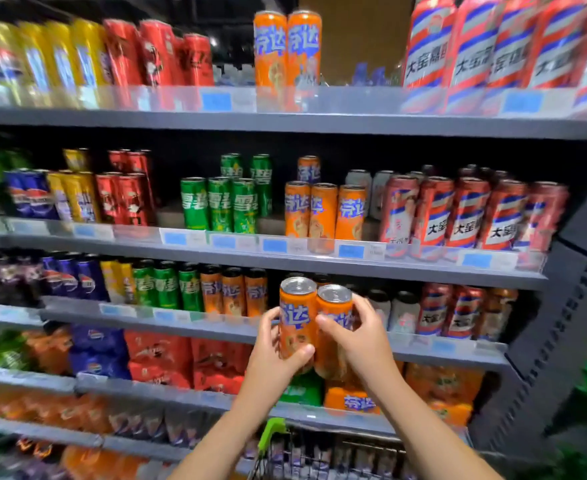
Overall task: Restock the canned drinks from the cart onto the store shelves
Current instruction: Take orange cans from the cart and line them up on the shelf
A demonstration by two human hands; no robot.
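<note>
Store shelving fills pretty much the whole frame, dark grey shelves (285, 119) packed with canned drinks and clear plastic lips along the front edges with blue price tags. Top shelf has yellow and red cans at the upper left, two tall orange cans (287, 46) in the middle and red-white-blue striped cans (493, 43) at the upper right. Second row down goes blue, yellow, red, then green cans (221, 204), then three orange ones, then more of the striped ones on the right. Lower center of the frame is where the action is: the left hand (274, 348) is wrapped around one orange can (297, 317), thumb across the front and fingers curled behind it, and the right hand (361, 334) grips a second orange can (333, 327) the same way, thumb on the label. Both cans are upright, touching side by side, held up in front of the third shelf just right of the row of orange cans already sitting there. Bottom center you can see the cart (319, 455), a wire basket with a green handle, with more cans inside it, though they're too blurry to tell which kind. Lower shelves hold shrink-wrapped multipacks in red, blue and orange.
</note>
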